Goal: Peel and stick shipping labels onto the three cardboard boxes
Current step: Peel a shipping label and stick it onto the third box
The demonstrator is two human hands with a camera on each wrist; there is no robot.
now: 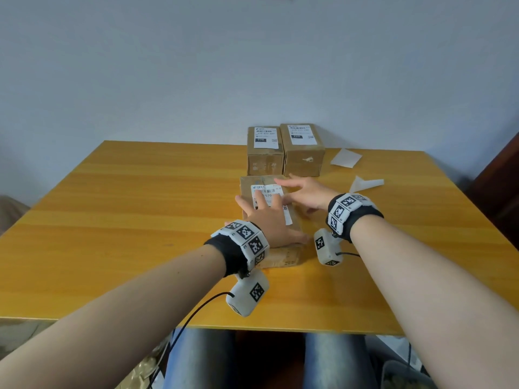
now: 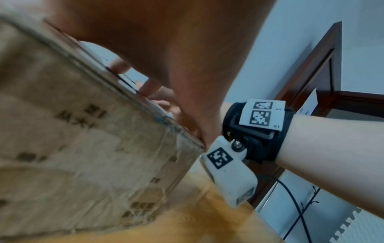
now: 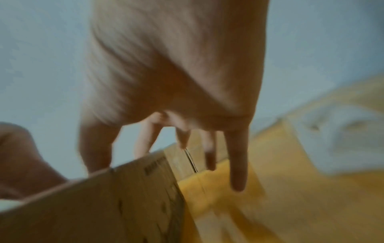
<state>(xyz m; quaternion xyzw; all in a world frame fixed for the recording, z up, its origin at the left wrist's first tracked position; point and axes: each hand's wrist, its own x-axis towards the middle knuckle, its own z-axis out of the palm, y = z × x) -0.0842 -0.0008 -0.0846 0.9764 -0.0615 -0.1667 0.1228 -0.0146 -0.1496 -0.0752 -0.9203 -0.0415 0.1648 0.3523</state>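
Two labelled boxes (image 1: 285, 148) stand at the back of the tabletop (image 1: 140, 220). On the nearest box (image 1: 269, 220), the third label (image 1: 266, 192) is pressed flat by the left hand (image 1: 266, 217), fingers spread; the right hand (image 1: 303, 193) hovers, fingers extended, holding nothing. Only smoothing appears left.
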